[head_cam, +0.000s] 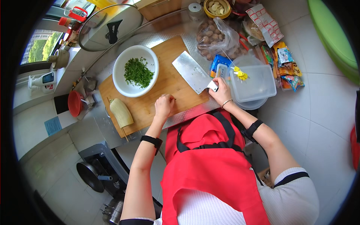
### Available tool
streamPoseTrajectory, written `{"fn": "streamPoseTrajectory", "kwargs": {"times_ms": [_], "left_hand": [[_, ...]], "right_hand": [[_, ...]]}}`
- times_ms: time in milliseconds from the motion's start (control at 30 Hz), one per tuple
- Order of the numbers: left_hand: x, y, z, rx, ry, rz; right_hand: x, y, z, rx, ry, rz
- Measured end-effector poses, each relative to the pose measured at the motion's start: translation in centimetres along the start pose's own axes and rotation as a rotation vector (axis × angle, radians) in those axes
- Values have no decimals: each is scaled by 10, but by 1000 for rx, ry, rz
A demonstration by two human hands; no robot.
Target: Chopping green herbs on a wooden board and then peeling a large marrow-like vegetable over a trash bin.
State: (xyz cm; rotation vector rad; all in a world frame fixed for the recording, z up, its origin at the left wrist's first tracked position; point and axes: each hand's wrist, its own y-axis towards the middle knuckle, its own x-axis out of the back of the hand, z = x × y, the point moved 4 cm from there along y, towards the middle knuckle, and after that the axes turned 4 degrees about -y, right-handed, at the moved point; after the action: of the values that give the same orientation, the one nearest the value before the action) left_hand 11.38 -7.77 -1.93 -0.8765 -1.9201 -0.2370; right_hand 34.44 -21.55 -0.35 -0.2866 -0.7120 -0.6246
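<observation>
My right hand (pixel 221 89) grips the white handle of a cleaver (pixel 189 71), whose broad blade lies over the right part of a wooden cutting board (pixel 166 70). Small green flecks cling to the blade. My left hand (pixel 164 105) is at the board's near edge, its fingers curled together; a tiny dark bit shows by the fingertips, and I cannot tell if it is held. Chopped green herbs (pixel 137 72) fill part of a white bowl (pixel 154 60) on the board. A pale peeled vegetable (pixel 121 112) lies at the board's left, with thin wooden sticks protruding at both ends.
Right of the board are a bag of walnuts (pixel 209 35), a translucent plastic container (pixel 254 84), a blue packet (pixel 218 66) and several snack bags (pixel 287 62). A glass lid (pixel 111 28) leans behind. A frying pan (pixel 89 175) is at lower left.
</observation>
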Motion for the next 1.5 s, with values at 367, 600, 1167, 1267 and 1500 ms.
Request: {"fn": "streamPoseTrajectory", "kwargs": {"times_ms": [367,600,1167,1267,1500], "left_hand": [[-15,4,-4,-173,100,-12],[36,0,-8,-315,-42,-80],[73,-14,125,747,-712,-446],[63,-3,123,804,-993,-383],[60,24,119,657,-1267,-335]], "right_hand": [[2,-6,2,18,-18,-27],[8,-8,8,0,-37,-57],[8,9,39,-105,-24,53],[9,13,30,-57,-91,26],[0,18,16,-188,20,111]]}}
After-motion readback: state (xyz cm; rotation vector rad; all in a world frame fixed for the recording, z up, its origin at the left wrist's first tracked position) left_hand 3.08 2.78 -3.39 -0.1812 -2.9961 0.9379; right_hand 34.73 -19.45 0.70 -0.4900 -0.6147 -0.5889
